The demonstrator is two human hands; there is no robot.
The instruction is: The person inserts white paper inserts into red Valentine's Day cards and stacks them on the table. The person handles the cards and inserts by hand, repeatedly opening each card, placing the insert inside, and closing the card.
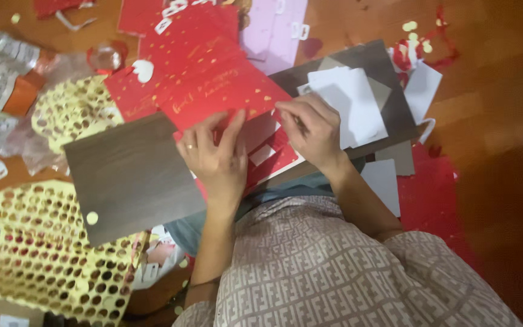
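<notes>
A person sits on a wooden floor (pixel 497 91) with a dark board (pixel 128 175) across the lap. On the board lies an open red card (pixel 213 91) sprinkled with gold dots, its upper half spread away from the body and its lower half under the hands.

The left hand (pixel 216 160), with a ring on one finger, lies flat on the lower half of the card, fingers spread and pressing down rather than closed around anything. The right hand (pixel 313 130) rests at the card's right edge, fingers curled down onto the paper; whether it pinches the card or only presses it cannot be told.

Just beside the right hand, white paper pieces (pixel 349 103) lie on the board. Yellow sheets punched full of round holes (pixel 37 254) lie on the floor to the left, and red paper (pixel 431 194) lies to the right.
</notes>
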